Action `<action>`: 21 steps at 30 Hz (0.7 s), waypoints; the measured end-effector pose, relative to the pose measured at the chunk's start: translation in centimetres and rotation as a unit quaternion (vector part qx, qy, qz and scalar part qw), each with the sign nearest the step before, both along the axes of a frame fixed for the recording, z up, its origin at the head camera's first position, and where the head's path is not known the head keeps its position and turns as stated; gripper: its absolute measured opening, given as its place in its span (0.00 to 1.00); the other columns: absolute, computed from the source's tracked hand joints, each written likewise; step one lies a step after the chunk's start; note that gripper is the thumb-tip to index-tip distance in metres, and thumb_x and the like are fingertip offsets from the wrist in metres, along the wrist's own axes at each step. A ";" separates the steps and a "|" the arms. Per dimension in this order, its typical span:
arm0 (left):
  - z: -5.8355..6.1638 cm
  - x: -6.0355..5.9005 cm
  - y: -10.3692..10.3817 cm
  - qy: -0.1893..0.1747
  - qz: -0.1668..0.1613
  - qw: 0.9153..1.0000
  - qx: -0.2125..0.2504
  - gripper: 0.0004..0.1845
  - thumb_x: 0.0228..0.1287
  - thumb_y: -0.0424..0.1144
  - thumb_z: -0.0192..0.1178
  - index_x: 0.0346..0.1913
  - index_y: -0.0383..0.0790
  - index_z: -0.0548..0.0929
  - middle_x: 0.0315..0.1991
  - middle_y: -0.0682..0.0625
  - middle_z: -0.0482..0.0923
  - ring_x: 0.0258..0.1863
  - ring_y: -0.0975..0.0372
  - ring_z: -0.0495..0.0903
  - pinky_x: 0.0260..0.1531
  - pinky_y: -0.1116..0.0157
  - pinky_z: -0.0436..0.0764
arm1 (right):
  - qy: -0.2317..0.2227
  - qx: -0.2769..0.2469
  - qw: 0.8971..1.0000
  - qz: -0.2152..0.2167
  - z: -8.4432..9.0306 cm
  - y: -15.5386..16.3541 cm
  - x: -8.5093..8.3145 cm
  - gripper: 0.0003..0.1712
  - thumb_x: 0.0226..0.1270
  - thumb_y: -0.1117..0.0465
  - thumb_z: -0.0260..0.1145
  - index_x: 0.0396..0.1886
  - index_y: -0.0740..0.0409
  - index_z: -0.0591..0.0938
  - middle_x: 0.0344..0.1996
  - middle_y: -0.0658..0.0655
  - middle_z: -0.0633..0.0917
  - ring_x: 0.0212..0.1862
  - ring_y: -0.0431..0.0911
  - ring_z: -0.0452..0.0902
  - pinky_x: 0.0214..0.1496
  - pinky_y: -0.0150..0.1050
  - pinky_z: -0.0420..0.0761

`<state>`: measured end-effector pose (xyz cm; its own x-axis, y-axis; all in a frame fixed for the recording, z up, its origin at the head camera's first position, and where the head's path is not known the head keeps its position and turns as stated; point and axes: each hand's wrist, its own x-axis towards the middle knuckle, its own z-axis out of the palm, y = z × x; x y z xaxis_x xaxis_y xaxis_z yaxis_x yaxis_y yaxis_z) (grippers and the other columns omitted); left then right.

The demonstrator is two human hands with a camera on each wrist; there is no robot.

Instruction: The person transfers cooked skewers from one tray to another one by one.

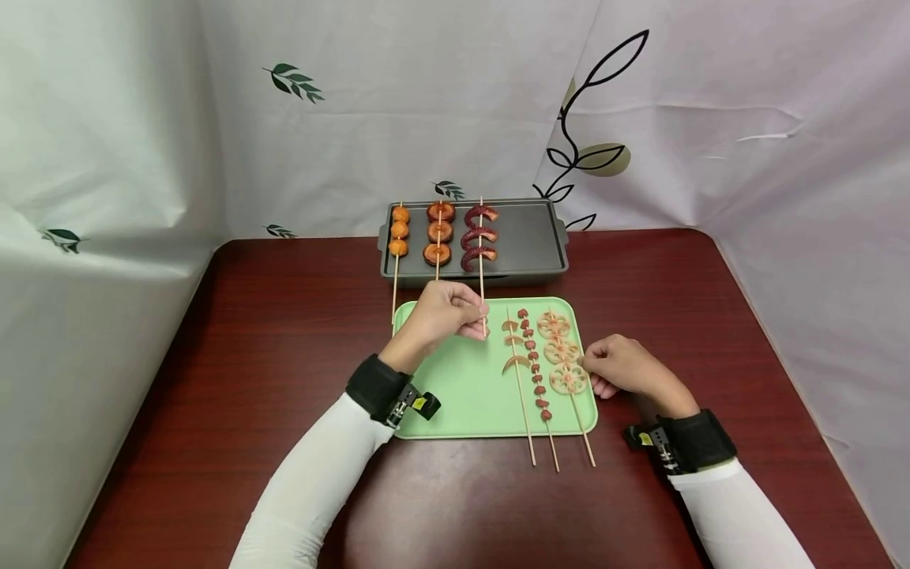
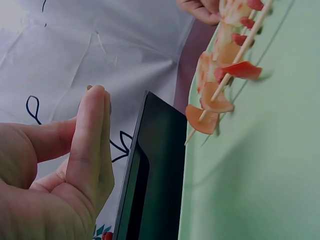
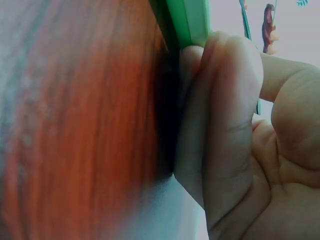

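Note:
My left hand [image 1: 445, 312] pinches the lower stick of a skewer [image 1: 480, 237] threaded with dark red, curled tentacle-like pieces. Those pieces overlap the right-middle of a grey grill pan [image 1: 529, 237] in the head view. In the left wrist view, thumb and fingers meet at the tips, and the stick is mostly hidden. My right hand [image 1: 626, 365] grips the right rim of a light green tray [image 1: 455, 395]; the right wrist view shows the tray edge [image 3: 189, 20] between thumb and fingers.
Skewers of orange balls [image 1: 400, 230] and round brown slices [image 1: 439, 231] lie on the pan's left. On the tray's right side lie skewers of orange slices [image 1: 517, 363], small red pieces [image 1: 536, 368] and lotus root slices [image 1: 562, 352], their sticks overhanging the front rim.

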<state>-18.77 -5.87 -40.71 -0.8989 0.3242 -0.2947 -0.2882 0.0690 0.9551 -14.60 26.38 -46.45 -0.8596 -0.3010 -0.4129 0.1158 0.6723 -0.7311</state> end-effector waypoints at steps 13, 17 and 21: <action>0.0 4.1 -1.1 0.042 -0.064 0.997 -0.016 0.06 0.69 0.22 0.62 0.43 0.17 0.82 0.24 0.43 0.82 0.22 0.59 0.87 0.34 0.52 0.92 | 0.001 0.000 1.000 -0.005 0.0 -0.1 0.0 0.20 0.76 0.59 0.61 0.21 0.60 0.80 0.17 0.54 0.83 0.20 0.44 0.82 0.25 0.40 0.88; -0.1 5.5 -1.4 0.043 -0.081 0.996 -0.015 0.06 0.69 0.21 0.61 0.42 0.16 0.81 0.23 0.44 0.82 0.21 0.59 0.86 0.31 0.57 0.92 | 0.001 0.001 1.000 -0.005 0.0 -0.2 0.0 0.20 0.76 0.59 0.61 0.21 0.61 0.81 0.17 0.54 0.83 0.20 0.44 0.82 0.25 0.40 0.88; -0.5 6.6 -1.7 0.040 -0.088 0.995 -0.015 0.06 0.70 0.22 0.61 0.40 0.17 0.81 0.22 0.45 0.83 0.20 0.60 0.86 0.30 0.58 0.92 | 0.004 0.005 1.000 -0.004 0.0 -0.1 0.1 0.20 0.76 0.59 0.60 0.22 0.60 0.81 0.17 0.53 0.83 0.21 0.44 0.82 0.26 0.40 0.88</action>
<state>-12.17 -7.53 -41.24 -0.8496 0.4711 -0.2372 -0.1928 0.1411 0.9710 -14.54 26.25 -46.48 -0.8657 -0.2895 -0.4085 0.1149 0.6793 -0.7248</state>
